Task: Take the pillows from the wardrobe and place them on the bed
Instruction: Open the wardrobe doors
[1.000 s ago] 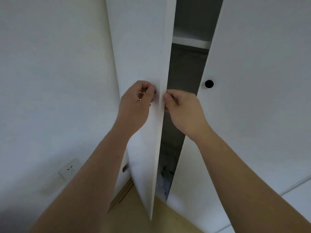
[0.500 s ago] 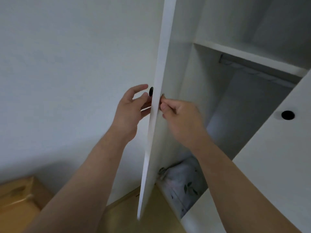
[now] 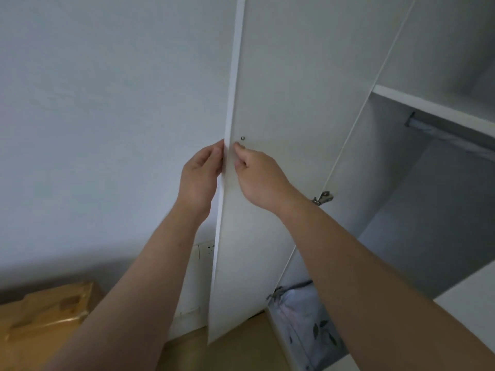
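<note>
Wardrobe door held open, pillow not yet taken

The door edge (image 3: 227,167) is pinched by the left hand (image 3: 199,175) and right hand (image 3: 257,178), fingers clamped. The floral pillow (image 3: 308,325), on the wardrobe floor, is judged soft and light; its ends are best gripped.

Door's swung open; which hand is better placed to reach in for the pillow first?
Probably the right hand: it is on the inner side of the wardrobe door, the same side as the leaf-print pillow. The left hand is behind the door's edge.

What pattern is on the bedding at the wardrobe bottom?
Pale fabric bedding printed with dark leaves, in the head view.
</note>
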`<state>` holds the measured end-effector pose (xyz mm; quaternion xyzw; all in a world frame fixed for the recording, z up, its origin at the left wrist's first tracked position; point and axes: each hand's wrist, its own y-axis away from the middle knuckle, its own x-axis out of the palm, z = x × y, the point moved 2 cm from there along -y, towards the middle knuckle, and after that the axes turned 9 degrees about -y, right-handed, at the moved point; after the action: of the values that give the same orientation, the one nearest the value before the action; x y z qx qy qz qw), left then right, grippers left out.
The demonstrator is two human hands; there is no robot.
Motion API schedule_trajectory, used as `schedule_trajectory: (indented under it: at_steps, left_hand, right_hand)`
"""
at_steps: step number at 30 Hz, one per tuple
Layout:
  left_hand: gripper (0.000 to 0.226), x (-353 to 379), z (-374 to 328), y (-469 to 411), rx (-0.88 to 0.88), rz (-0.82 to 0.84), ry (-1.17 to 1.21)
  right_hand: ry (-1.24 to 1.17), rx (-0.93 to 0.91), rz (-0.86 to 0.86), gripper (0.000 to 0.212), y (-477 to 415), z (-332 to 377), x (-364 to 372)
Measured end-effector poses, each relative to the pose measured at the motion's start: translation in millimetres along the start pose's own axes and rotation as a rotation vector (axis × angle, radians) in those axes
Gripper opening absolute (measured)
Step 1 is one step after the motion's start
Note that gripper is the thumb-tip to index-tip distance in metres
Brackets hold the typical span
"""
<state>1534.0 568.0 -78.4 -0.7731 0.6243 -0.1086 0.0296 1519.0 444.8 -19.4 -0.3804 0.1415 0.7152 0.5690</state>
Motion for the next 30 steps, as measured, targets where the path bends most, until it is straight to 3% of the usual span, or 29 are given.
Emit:
schedule_trajectory:
  at_steps: [4,8,10,14,19,26,28,30]
  left_hand:
    - [0.038,-4,19,-6,-0.023,-0.061,-0.082]
    - [0.02,9,16,0,0.002,-0.337,-0.132]
    - [0.009,25,6,5,0.082,-0.38,-0.156]
    - [0.008,79,-5,13,0.188,-0.172,-0.193]
    - [0.009,162,0,31,0.138,0.155,-0.08]
    - [0.016,263,-3,71,0.138,0.461,-0.035]
    - [0.019,285,-4,82,0.126,0.538,-0.027]
    - [0.018,303,-5,92,0.106,0.613,-0.004]
  right_hand:
    - [-0.057,0.058,0.09,0.044,-24,-7,6]
    - [-0.168,0.072,0.079,0.049,-30,-21,6]
    - [-0.14,0.057,0.035,0.047,-22,-32,-4]
    - [-0.081,0.11,-0.142,0.044,9,-60,-44]
    - [-0.058,0.257,-0.457,0.039,62,-89,-106]
    - [0.54,0.403,-0.953,0.037,167,-104,-190]
    - [0.673,0.562,-0.98,0.04,189,-112,-208]
    - [0.662,0.755,-0.894,0.04,204,-123,-220]
